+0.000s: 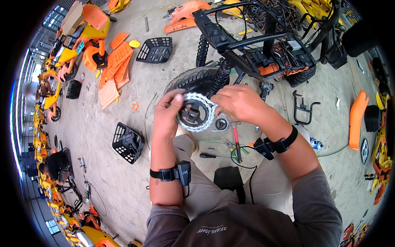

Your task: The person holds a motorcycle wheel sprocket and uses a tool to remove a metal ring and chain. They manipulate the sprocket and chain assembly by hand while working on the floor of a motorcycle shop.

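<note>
My left hand point(166, 111) grips a black sprocket point(196, 122) by its left side, thumb over the rim. Around its edge runs a silver chain point(198, 96). At the sprocket's upper right, the fingers of my right hand point(238, 102) are closed on the chain, and the fingertips are partly hidden. Just below the right hand is a smaller sprocket point(221, 123) with chain round it. A red-handled hammer point(236, 142) lies on the floor between my legs. Near it are a black-handled screwdriver point(207, 156) and green-handled pliers point(233, 150).
Ahead stands a black vehicle frame point(238, 51) with a rear tyre point(181, 79) behind my hands. Two black crates point(154, 50) and orange panels point(118, 64) lie to the left. A power tool point(266, 88) and a bent metal rack point(304, 109) are right. Another person point(57, 165) crouches far left.
</note>
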{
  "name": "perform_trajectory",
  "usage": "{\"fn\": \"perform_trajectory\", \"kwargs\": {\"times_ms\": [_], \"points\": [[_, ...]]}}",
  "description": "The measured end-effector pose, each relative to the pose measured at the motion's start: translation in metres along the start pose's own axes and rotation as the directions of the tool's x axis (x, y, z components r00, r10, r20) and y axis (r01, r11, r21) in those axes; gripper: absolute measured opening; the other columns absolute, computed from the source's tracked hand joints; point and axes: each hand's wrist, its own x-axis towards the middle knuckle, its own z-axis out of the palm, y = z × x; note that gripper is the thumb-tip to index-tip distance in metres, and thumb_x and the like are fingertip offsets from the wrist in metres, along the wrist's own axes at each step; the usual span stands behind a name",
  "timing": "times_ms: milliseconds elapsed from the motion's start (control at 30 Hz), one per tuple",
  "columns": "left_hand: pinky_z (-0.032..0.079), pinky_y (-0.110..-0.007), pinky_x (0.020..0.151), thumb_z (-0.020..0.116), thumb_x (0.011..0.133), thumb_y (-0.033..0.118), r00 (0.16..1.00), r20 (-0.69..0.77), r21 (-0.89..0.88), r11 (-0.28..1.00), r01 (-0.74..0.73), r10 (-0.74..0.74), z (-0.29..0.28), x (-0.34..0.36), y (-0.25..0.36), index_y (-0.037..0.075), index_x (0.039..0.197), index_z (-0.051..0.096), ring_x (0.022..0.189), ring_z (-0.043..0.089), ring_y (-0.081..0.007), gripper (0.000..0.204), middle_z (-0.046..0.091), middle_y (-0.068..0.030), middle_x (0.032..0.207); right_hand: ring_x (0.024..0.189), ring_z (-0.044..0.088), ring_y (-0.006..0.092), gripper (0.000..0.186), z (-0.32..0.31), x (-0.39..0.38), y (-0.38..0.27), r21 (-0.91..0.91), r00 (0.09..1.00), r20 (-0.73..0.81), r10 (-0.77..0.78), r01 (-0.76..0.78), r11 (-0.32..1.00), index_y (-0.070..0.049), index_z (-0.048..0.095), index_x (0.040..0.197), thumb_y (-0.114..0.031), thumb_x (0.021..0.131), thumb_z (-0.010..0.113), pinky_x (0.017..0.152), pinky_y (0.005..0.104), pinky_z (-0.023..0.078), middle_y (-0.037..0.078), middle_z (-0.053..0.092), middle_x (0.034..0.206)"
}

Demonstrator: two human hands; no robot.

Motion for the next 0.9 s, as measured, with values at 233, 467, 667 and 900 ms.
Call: {"fn": "perform_trajectory", "kwargs": {"times_ms": [233,467,667,900], "points": [[0.049,-0.044,0.104,0.063,0.100,0.037,0.989,0.106,-0.630,0.777,-0.016,0.107,0.028,-0.015,0.000,0.003,0.142,0.047,0.121,0.061,-0.0259,0.056,0.060,-0.0152,0.135,0.078,0.069,0.0323,0.035,-0.004,0.006,0.010,0.021,0.909,-0.410,0.071,-0.068,0.997,-0.003,0.069,0.098,-0.009,0.067,0.083,0.066,0.0397,0.056,0.013,0.070,0.086],[0.053,-0.039,0.097,0.073,0.092,0.006,0.993,0.021,-0.235,0.966,-0.110,0.118,0.050,-0.007,-0.020,0.003,0.127,0.058,0.105,0.067,-0.0191,0.038,0.069,-0.0091,0.119,0.079,0.069,0.0311,0.032,0.013,0.010,0.006,0.009,0.866,-0.470,0.170,-0.187,0.982,-0.002,0.068,0.099,-0.006,0.069,0.078,0.068,0.0396,0.056,0.012,0.070,0.087],[0.055,-0.035,0.092,0.070,0.096,0.012,0.995,-0.041,-0.368,0.924,-0.104,0.095,0.051,-0.011,-0.006,0.001,0.123,0.060,0.102,0.067,-0.0176,0.031,0.069,-0.0091,0.116,0.080,0.069,0.0306,0.033,0.017,0.011,0.001,0.016,0.861,-0.478,0.174,-0.189,0.982,-0.001,0.068,0.100,-0.005,0.070,0.078,0.070,0.0394,0.057,0.012,0.070,0.088],[0.057,-0.033,0.085,0.070,0.096,0.012,0.995,-0.073,-0.250,0.965,-0.084,0.068,0.043,-0.010,-0.007,-0.002,0.111,0.066,0.088,0.068,-0.0162,0.021,0.072,-0.0093,0.103,0.080,0.068,0.0301,0.036,0.021,0.010,0.004,0.001,0.884,-0.430,0.182,-0.201,0.980,0.001,0.066,0.103,-0.004,0.069,0.078,0.067,0.0387,0.056,0.012,0.068,0.089]]}}
